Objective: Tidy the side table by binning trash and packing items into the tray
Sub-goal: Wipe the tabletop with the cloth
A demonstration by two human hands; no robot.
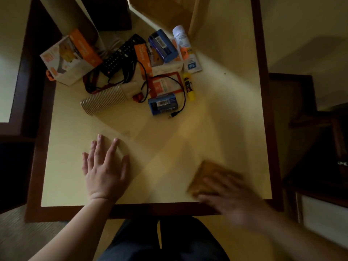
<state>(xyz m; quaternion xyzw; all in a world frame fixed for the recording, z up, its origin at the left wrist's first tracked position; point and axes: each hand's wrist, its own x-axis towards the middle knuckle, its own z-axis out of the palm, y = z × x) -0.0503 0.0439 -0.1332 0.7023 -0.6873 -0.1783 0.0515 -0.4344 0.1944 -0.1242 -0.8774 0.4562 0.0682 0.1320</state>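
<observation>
Near the front edge of the side table [62, 185], the left hand [105, 166] lies flat, fingers spread, holding nothing, while the blurred right hand [231, 196] rests on a brown pad [209, 174]; its grip I cannot tell. Clutter sits at the far side: stacked paper cups [103, 100], remote [122, 55], yellow glue stick [189, 86].

Home room: cluttered side table [226, 91]
</observation>
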